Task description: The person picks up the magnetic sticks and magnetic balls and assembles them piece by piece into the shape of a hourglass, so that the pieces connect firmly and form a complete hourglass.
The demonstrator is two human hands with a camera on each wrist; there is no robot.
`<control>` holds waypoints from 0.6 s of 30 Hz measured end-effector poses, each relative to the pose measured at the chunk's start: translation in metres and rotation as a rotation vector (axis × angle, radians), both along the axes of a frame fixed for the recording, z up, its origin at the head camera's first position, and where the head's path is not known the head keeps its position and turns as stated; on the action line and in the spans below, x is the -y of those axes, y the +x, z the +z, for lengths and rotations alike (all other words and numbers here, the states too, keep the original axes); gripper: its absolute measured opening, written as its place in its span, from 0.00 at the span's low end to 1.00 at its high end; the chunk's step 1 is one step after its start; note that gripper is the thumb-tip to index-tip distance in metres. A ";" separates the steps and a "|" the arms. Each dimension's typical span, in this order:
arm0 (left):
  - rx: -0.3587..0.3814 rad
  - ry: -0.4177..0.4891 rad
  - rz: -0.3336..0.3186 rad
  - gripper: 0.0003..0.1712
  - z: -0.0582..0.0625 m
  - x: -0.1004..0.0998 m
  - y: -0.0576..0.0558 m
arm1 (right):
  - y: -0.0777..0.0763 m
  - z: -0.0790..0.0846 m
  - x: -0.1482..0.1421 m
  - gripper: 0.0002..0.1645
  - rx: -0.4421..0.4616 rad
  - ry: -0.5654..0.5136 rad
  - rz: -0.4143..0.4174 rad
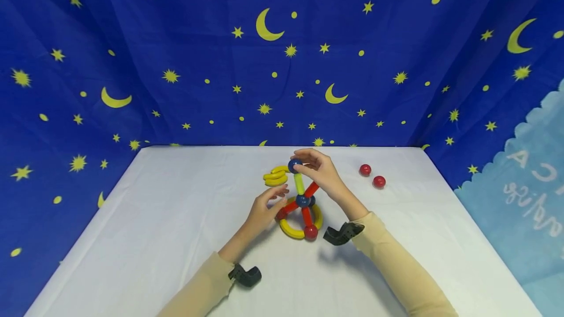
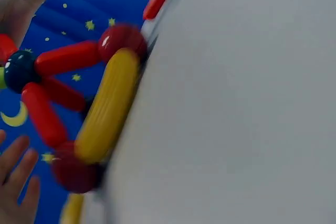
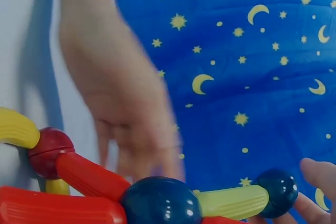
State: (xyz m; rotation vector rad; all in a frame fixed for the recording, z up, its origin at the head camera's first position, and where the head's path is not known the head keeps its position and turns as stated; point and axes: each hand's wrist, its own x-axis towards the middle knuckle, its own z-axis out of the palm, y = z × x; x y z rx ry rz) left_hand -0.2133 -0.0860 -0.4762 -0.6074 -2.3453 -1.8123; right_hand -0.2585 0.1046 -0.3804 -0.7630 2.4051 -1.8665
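Note:
A magnetic-ball-and-rod structure stands on the table, with a ring of yellow curved rods (image 1: 292,231) and red balls (image 1: 310,232) at its base. Red rods (image 1: 307,216) lean up to a dark blue ball (image 1: 303,200) in the middle. From there a light green rod (image 1: 299,184) rises to another dark blue ball (image 1: 295,165). My right hand (image 1: 323,172) pinches this upper ball between thumb and fingers. Beside the structure's left side is my left hand (image 1: 264,211), fingers spread and apart from the pieces in the left wrist view.
Several loose yellow curved rods (image 1: 275,178) lie behind the structure on the left. Two red balls (image 1: 372,176) rest farther right. A separate red rod (image 2: 156,2) shows near the top of the left wrist view. A blue star-patterned curtain (image 1: 282,62) borders the white table (image 1: 154,238).

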 end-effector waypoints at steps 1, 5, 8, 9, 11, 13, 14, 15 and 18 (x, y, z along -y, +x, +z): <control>0.030 0.046 -0.032 0.23 0.007 -0.001 -0.002 | 0.000 0.000 0.000 0.20 -0.005 0.000 -0.006; 0.158 0.258 -0.157 0.29 0.031 -0.010 -0.014 | 0.000 -0.001 -0.002 0.19 -0.011 -0.009 -0.026; 0.190 0.361 -0.195 0.33 0.042 -0.018 -0.021 | -0.001 -0.002 -0.008 0.20 -0.010 -0.034 -0.043; 0.189 0.371 -0.195 0.33 0.044 -0.020 -0.023 | -0.001 -0.002 -0.011 0.20 -0.011 -0.044 -0.057; 0.191 0.394 -0.168 0.33 0.046 -0.023 -0.026 | -0.001 -0.003 -0.020 0.21 -0.008 -0.064 -0.097; 0.198 0.401 -0.126 0.31 0.048 -0.023 -0.029 | -0.002 -0.007 -0.033 0.21 0.000 -0.083 -0.157; 0.204 0.402 -0.104 0.30 0.049 -0.023 -0.030 | -0.003 -0.009 -0.041 0.21 0.003 -0.092 -0.191; 0.211 0.406 -0.083 0.29 0.050 -0.022 -0.031 | -0.004 -0.012 -0.050 0.21 0.006 -0.096 -0.232; 0.234 0.406 -0.038 0.25 0.054 -0.018 -0.034 | -0.006 -0.023 -0.077 0.18 -0.014 -0.108 -0.369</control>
